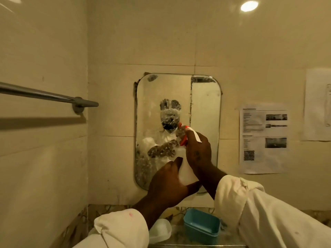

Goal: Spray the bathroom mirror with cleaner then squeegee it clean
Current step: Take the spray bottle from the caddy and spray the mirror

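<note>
A rounded rectangular mirror (204,108) hangs on the tiled wall, its left and middle speckled with white foam and droplets. In front of its lower part I hold a white spray bottle (186,173) with an orange and white trigger head (184,135), nozzle facing the glass. My right hand (198,151) is wrapped around the bottle's neck at the trigger. My left hand (168,187) cups the bottle's body from the left and below. No squeegee is visible.
A metal towel rail (46,95) juts from the left wall. Printed paper sheets (263,138) are stuck to the wall right of the mirror. Below, a glass shelf carries a blue plastic tub (202,228) and a white container (160,231).
</note>
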`<move>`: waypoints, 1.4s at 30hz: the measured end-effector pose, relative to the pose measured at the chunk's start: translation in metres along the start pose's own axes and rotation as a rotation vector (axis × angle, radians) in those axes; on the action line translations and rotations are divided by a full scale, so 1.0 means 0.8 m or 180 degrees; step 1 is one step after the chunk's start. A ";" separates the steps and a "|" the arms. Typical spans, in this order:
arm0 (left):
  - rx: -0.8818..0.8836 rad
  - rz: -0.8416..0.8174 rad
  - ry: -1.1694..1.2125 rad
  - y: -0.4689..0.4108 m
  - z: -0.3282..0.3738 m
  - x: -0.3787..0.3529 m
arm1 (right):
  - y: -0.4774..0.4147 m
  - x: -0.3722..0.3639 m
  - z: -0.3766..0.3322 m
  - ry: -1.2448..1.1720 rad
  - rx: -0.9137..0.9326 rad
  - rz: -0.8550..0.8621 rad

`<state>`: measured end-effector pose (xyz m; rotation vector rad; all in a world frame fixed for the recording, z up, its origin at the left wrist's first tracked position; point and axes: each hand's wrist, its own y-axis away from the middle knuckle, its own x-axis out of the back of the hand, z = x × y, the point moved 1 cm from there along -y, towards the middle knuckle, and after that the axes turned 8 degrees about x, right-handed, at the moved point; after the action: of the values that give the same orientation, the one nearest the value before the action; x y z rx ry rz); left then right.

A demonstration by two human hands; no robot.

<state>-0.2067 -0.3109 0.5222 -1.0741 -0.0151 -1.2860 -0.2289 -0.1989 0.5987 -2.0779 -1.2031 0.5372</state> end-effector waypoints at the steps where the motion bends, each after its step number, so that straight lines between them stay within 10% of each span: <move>1: 0.0034 0.0019 -0.0017 0.002 -0.008 0.006 | 0.004 -0.010 -0.002 -0.0040 -0.0029 -0.0042; 16: 0.0206 0.0210 -0.0130 0.022 -0.063 0.045 | 0.041 -0.076 -0.015 -0.0404 -0.0141 -0.0289; 42: -0.0225 -0.0247 0.0212 0.010 0.033 -0.075 | 0.010 0.078 0.035 0.0348 -0.0136 0.0405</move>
<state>-0.2075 -0.2497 0.4983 -1.0994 0.0395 -1.4006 -0.2113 -0.1375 0.5726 -2.2011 -1.0336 0.4527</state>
